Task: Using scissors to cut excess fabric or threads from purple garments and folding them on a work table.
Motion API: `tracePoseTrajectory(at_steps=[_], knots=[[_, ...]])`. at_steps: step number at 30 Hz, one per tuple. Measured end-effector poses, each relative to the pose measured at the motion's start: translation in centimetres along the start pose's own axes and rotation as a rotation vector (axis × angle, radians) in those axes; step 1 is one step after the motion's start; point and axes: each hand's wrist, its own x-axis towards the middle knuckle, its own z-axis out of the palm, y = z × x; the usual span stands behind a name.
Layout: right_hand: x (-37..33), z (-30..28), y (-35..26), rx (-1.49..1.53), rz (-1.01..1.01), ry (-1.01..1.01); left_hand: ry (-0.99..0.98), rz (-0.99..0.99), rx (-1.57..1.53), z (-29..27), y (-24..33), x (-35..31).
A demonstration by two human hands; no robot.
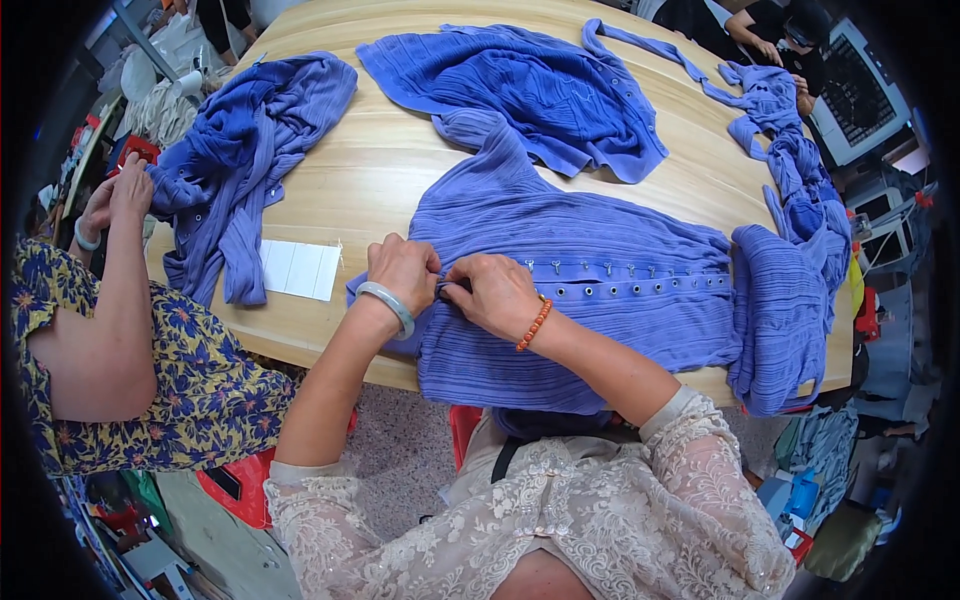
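Note:
A blue-purple ribbed knit garment (590, 345) lies across the table in front of me. Along its front opening runs a row of small metal hooks, with a row of dark-rimmed eyelets beside it. My left hand (402, 268), below a pale bangle, is closed with its fingertips on the left end of this opening. Right beside it, my right hand (497, 290), with an orange bead bracelet at the wrist, pinches the same edge. The fabric between the fingertips is mostly hidden. A white strip of tags (300, 268) lies to the left of my left hand.
The pale wooden table (375, 165) also bears a rumpled blue garment (540, 95) at the back and a folded blue knit pile (780, 310) at right. At left, a person in a flowered dress (190, 370) handles another blue garment (265, 120). Another person (765, 40) works at far right.

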Motion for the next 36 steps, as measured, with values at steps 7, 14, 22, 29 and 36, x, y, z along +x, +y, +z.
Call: tracePoseTrajectory(at_steps=[7, 14, 22, 29, 36], knots=[[1.0, -0.2, 0.1, 0.065, 0.087, -0.044, -0.106, -0.05, -0.212, -0.4, -1.2, 0.6], [1.6, -0.3, -0.2, 0.055, 0.145, -0.061, -0.236, -0.055, -0.525, -0.3, -2.9, 1.5], [1.4, 0.1, 0.4, 0.042, 0.064, -0.015, -0.226, -0.057, -0.491, -0.7, -2.2, 1.1], [0.7, -0.9, 0.2, 0.013, 0.11, -0.11, -0.213, -0.027, -0.622, -0.7, -2.9, 1.0], [-0.9, -1.9, 0.5, -0.006, 0.074, -0.104, -0.213, -0.081, -0.611, -1.3, -2.4, 0.7]])
